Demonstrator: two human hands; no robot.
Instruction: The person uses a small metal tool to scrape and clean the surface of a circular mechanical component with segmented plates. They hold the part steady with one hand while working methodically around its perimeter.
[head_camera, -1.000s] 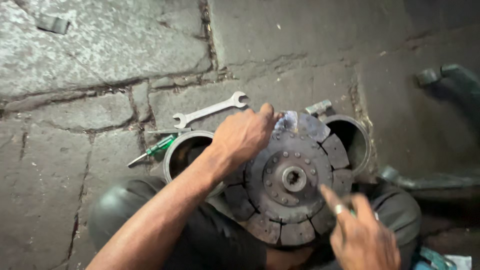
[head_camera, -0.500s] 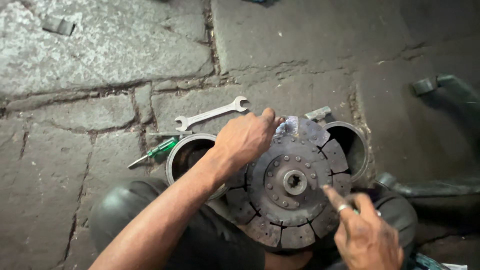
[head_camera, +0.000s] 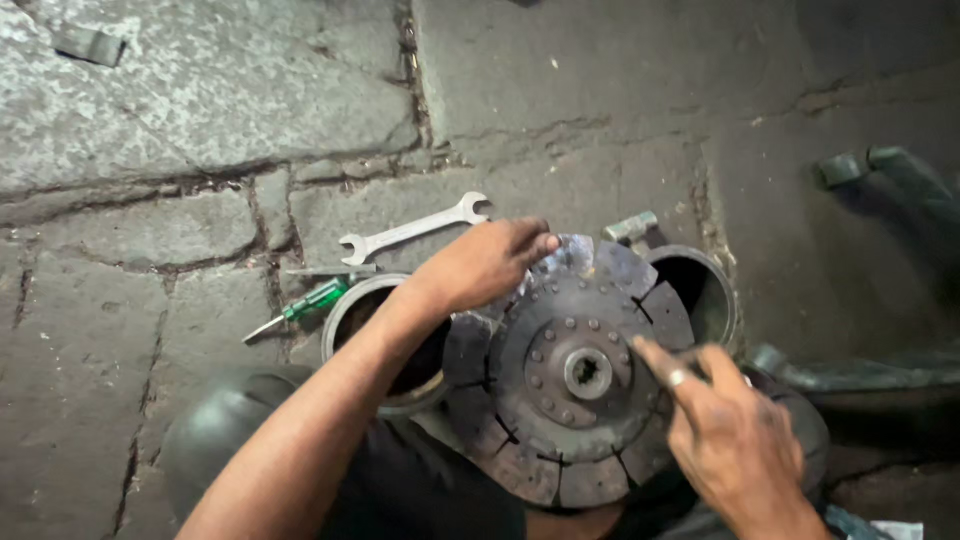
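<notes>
The person is holding a worn clutch disc (head_camera: 575, 375) with segmented friction pads flat over their lap, just in front of two open metal cylinders (head_camera: 700, 290) that are standing on the cracked stone floor (head_camera: 180, 130). The left hand (head_camera: 487, 262) is curling its fingers over the disc's far rim and gripping it, while the right hand (head_camera: 735, 440) is hovering open at the near right edge, a ringed finger pointing toward the splined hub and touching the disc lightly, if at all. Since only one hand is really gripping, the heavy disc is likely balancing poorly; it could be tipping off the lap and dropping onto the stone or against a cylinder rim. The greasy rim could also be slipping through the left fingers. A double-ended spanner (head_camera: 415, 230) and a green-handled screwdriver (head_camera: 300, 308) are lying just beyond, underfoot if the person shifts.
</notes>
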